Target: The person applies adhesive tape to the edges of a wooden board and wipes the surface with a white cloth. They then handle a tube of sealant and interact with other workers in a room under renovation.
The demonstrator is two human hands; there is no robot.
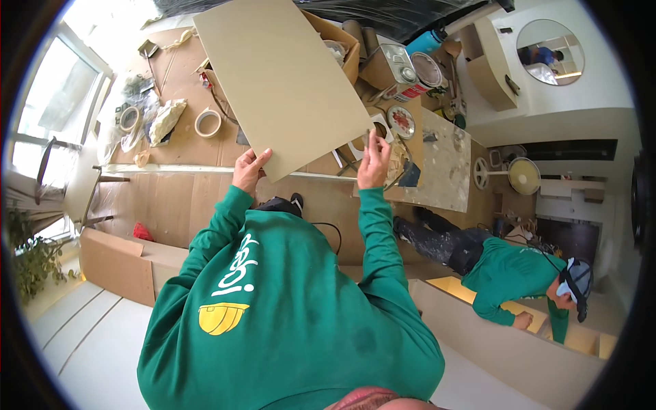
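"Green cloth of the wearer's sweatshirt (294,294), softly creased, fills the foreground. What is being held?"

"A smooth, matte beige panel (283,89), rectangular, up over the cardboard-covered table (179,78). The left hand (250,169) pinches its lower left corner, thumb on top, fingers mostly hidden underneath."

"And the right hand (374,162)?"

"Fingers extended at the lower right corner; whether they grip it, I can't make out."

"Anything cut off?"

"Its far edge runs out at the top, and the panel hides part of a cardboard box (351,63)."
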